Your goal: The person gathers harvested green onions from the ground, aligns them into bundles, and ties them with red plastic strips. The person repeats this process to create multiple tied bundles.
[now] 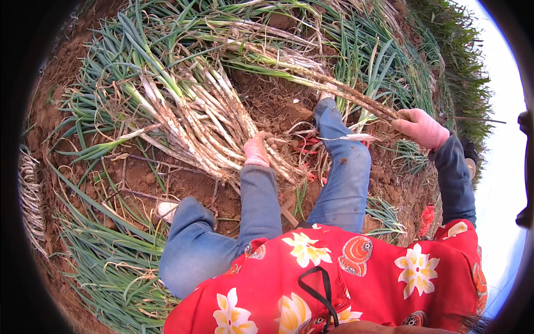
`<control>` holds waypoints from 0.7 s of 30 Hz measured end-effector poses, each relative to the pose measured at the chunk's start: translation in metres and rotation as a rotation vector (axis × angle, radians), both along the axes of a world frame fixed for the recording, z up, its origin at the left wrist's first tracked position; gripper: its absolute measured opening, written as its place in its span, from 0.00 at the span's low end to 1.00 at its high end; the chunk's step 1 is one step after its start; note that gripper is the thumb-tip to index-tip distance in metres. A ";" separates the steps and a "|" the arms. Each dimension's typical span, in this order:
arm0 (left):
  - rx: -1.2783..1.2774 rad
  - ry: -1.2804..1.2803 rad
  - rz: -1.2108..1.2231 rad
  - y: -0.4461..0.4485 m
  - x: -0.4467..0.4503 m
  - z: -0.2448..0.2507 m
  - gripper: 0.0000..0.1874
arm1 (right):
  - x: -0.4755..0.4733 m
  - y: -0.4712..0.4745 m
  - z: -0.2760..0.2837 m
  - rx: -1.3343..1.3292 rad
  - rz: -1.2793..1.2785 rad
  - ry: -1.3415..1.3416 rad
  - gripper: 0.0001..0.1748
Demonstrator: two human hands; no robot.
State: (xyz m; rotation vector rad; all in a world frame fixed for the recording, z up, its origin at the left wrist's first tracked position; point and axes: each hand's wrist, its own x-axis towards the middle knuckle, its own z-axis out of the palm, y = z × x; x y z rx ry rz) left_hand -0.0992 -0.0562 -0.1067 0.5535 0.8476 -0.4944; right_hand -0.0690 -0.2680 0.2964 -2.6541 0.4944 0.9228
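Note:
My left hand (pixel 257 150), in a pink glove, rests on the root ends of a large pile of long green onions (pixel 200 112) lying on the soil; its fingers are curled around or against a stalk, but a firm hold cannot be made out. At the right, my right hand (pixel 411 125), also in a pink glove, is closed around the lower ends of a few soil-covered green onion stalks (pixel 358 97). Their leafy ends reach to the upper left, over more onions. Red ties (pixel 308 145) lie on the ground between the hands.
Cut green onions (pixel 112 267) cover the ground at the lower left, and more (pixel 384 58) lie at the upper right. Dry twigs (pixel 154 160) lie beside the pile. A red bundle (pixel 426 219) is at the right. Tall plants (pixel 459 62) stand along the right edge.

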 end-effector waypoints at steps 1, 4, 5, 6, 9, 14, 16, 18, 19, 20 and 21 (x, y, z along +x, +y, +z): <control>-0.012 0.000 0.009 0.001 0.000 -0.002 0.06 | -0.004 -0.008 0.023 -0.156 0.099 0.105 0.17; -0.049 0.012 0.018 0.001 0.001 -0.003 0.08 | -0.018 -0.056 0.086 -0.325 0.212 -0.127 0.12; -0.040 0.025 -0.006 0.001 0.003 -0.002 0.09 | -0.021 -0.083 0.109 -0.385 0.266 -0.244 0.11; -0.020 0.042 -0.027 0.001 0.004 -0.001 0.10 | -0.026 -0.114 0.141 -0.542 0.327 -0.299 0.13; -0.034 0.024 -0.037 0.003 0.007 0.002 0.09 | -0.053 -0.211 0.237 -0.872 0.109 -0.591 0.25; -0.134 -0.090 -0.012 0.008 0.005 0.006 0.11 | -0.135 -0.311 0.335 -1.280 -0.258 -0.848 0.29; -0.127 -0.118 -0.058 0.009 0.005 0.008 0.09 | -0.158 -0.317 0.303 -1.177 -0.296 -0.740 0.29; -0.128 -0.104 -0.050 0.011 0.004 0.010 0.09 | -0.170 -0.308 0.221 -1.069 -0.223 -0.754 0.26; -0.127 -0.093 -0.044 0.013 0.004 0.010 0.09 | -0.174 -0.296 0.170 -0.989 -0.239 -0.720 0.24; -0.116 -0.064 -0.039 0.014 0.003 0.010 0.09 | -0.177 -0.283 0.118 -0.921 -0.177 -0.674 0.22; -0.118 -0.055 -0.041 0.016 0.002 0.010 0.09 | -0.181 -0.267 0.064 -0.977 -0.133 -0.591 0.20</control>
